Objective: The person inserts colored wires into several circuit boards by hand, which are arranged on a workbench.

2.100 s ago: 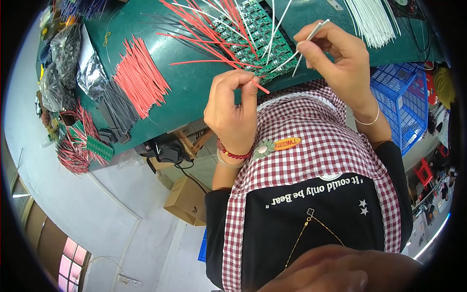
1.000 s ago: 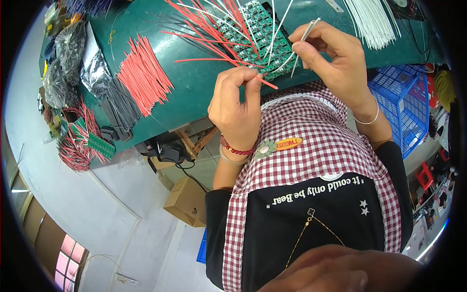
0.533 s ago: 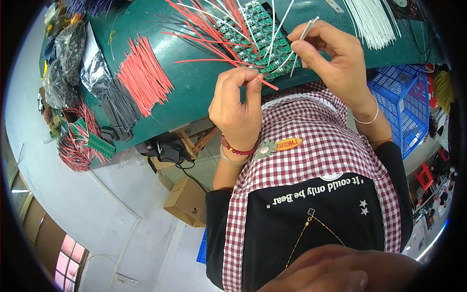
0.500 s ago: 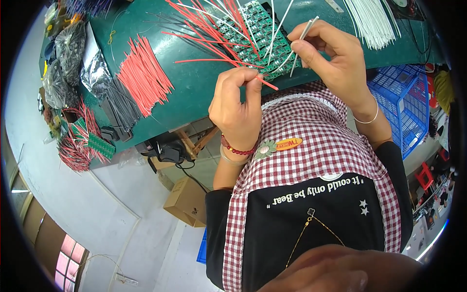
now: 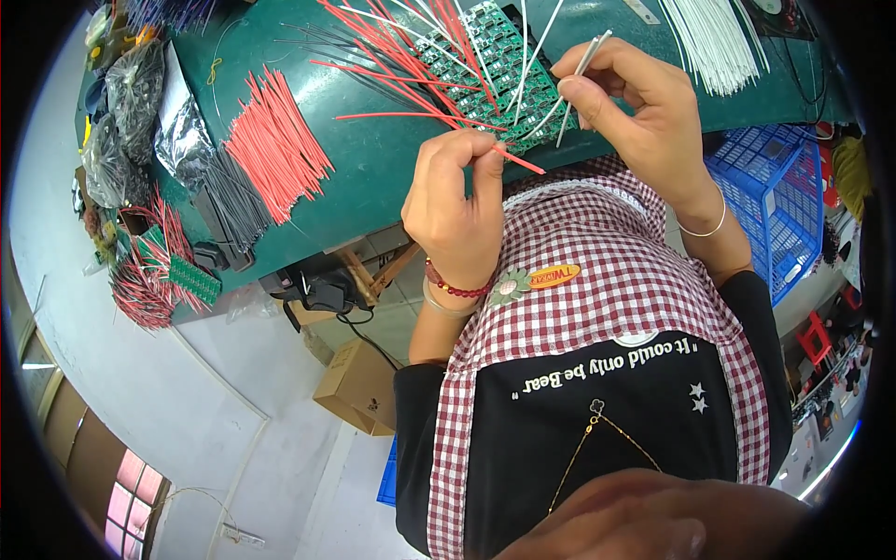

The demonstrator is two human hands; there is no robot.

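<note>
A green circuit board panel [image 5: 481, 65] lies at the table's near edge, with red, black and white wires running out over it. My left hand [image 5: 455, 201] is closed in a pinch on a red wire [image 5: 525, 163], whose end sticks out to the right past my fingertips. On the other side of the panel's near corner, my right hand [image 5: 644, 112] pinches white wires [image 5: 588, 58] between thumb and forefinger. Part of the white wires runs below those fingers toward the panel. My fingers hide where the held wires are gripped.
On the green table [image 5: 364, 177], a bundle of red wires [image 5: 278, 145] lies left, beside black wires [image 5: 229, 201]. White wires [image 5: 714, 42] lie at the far right. Wired boards [image 5: 182, 271] sit at the left corner. A blue crate [image 5: 770, 196] stands right, below the table edge.
The red wire's free end has shifted slightly to the right, and my left hand has barely moved with it. My right hand stays in place with the white wires.
</note>
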